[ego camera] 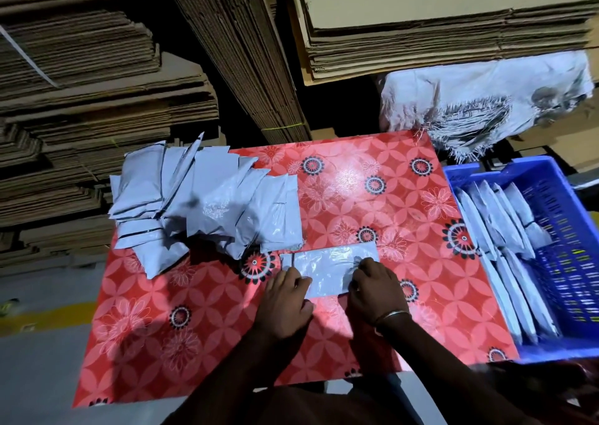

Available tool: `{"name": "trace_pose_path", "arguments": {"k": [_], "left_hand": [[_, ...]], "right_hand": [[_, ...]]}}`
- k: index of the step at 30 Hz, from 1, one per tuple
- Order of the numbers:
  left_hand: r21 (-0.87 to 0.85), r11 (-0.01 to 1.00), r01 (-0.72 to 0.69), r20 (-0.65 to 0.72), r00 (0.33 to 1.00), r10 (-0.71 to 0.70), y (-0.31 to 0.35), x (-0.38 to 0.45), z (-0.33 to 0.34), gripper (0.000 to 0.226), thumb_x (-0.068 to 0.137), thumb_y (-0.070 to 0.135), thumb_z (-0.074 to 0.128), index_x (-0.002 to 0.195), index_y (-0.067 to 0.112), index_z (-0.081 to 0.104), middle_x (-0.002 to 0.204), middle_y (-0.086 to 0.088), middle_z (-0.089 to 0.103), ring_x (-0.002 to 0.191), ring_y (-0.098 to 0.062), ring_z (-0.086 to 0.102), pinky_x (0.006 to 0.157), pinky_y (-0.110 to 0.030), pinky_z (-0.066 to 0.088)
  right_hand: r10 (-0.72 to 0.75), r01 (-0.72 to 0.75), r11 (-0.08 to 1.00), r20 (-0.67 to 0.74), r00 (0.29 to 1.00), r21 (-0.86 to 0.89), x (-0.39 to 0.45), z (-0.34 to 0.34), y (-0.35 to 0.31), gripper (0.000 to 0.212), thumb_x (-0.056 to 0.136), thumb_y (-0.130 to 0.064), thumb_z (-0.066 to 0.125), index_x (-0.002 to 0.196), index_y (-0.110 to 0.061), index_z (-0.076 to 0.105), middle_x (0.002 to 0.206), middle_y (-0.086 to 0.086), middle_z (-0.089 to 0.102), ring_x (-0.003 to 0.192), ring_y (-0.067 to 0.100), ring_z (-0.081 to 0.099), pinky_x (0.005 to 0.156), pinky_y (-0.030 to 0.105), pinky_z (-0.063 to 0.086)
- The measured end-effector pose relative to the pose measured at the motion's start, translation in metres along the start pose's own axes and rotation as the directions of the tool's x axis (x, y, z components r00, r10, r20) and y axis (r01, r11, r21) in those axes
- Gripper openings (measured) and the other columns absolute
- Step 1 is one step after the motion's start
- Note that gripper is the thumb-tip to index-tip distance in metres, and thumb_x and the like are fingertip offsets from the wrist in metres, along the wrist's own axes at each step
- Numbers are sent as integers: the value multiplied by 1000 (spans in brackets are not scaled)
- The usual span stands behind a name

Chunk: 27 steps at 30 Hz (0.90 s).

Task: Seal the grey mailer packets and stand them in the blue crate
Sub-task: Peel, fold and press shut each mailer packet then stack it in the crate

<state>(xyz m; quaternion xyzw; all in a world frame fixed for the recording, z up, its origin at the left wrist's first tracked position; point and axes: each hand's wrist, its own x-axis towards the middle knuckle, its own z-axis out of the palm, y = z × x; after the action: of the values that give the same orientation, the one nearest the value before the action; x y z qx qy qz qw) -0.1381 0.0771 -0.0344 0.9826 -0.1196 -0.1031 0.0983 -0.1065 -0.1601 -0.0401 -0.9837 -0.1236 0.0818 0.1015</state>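
Grey mailer packet (327, 267) under both grips

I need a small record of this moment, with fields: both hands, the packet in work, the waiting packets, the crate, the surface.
left hand: fingers curled on the left end of the packet
right hand: fingers curled on its right part
packet in work: flat on the table
waiting packets: loose heap, far left
blue crate: at the right edge, sealed packets leaning on edge inside
table: red floral cover
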Motion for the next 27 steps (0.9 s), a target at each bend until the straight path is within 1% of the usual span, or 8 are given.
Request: {"name": "trace_pose_path", "arguments": {"k": [3,6,9,11,13,17,23,27], "left_hand": [[-45,999,-6,-89,996,2,3,7,-8,34,91,43,49,117,27,65,114,4,58,112,-23,55,98,-41,43],[-95,995,9,-137,990,-22,12,17,-11,45,96,37,44,137,22,56,134,1,55,124,-22,53,107,-40,42],[-140,988,59,-42,997,-65,19,22,-2,65,97,34,34,159,16,32,168,-2,27,153,-20,28,125,-39,24],[-131,989,73,62,996,-65,18,20,12,71,96,36,26,163,14,21,171,-2,8,158,-19,14,128,-41,18],[-81,995,58,136,990,-46,15,19,21,75,93,38,23,164,13,16,171,-2,1,159,-21,6,128,-45,16],[-90,995,35,185,983,-17,15,21,22,83,88,45,9,164,16,-1,171,0,-13,158,-17,-15,128,-42,-3],[-85,995,48,211,977,-30,14,25,26,84,87,48,6,163,16,-7,170,-1,-17,156,-17,-20,125,-38,-12],[-71,997,29,218,976,-13,10,25,25,83,87,47,5,164,18,-9,169,3,-23,156,-15,-21,128,-40,-8]], "right_hand": [[-17,22,999,-95,995,48,6,-10,-13,20,83,-30,59,96,-15,60,100,6,56,92,30,55,80,42,46],[-151,187,959,-179,972,211,15,-10,-28,34,92,-25,55,120,-6,60,126,14,58,115,35,54,94,44,46],[-217,230,958,-89,972,171,20,9,-37,55,97,-31,46,146,-6,47,155,14,42,145,31,36,116,49,35],[-198,187,972,63,978,144,19,24,-37,65,99,-41,34,155,-8,33,165,10,24,154,25,16,122,50,21],[-178,165,982,158,971,94,18,39,-32,70,99,-46,28,160,-10,21,168,6,9,155,21,2,124,48,7],[-163,161,987,216,963,26,19,45,-31,72,101,-47,24,161,-14,4,168,2,-6,155,17,-11,122,42,-10],[-139,137,990,218,966,22,21,48,-31,73,99,-47,25,161,-15,7,169,3,-2,155,19,-8,121,41,-11],[-169,162,986,233,958,47,23,48,-27,74,100,-51,20,161,-18,-2,167,-1,-14,153,15,-19,121,41,-13]]}}
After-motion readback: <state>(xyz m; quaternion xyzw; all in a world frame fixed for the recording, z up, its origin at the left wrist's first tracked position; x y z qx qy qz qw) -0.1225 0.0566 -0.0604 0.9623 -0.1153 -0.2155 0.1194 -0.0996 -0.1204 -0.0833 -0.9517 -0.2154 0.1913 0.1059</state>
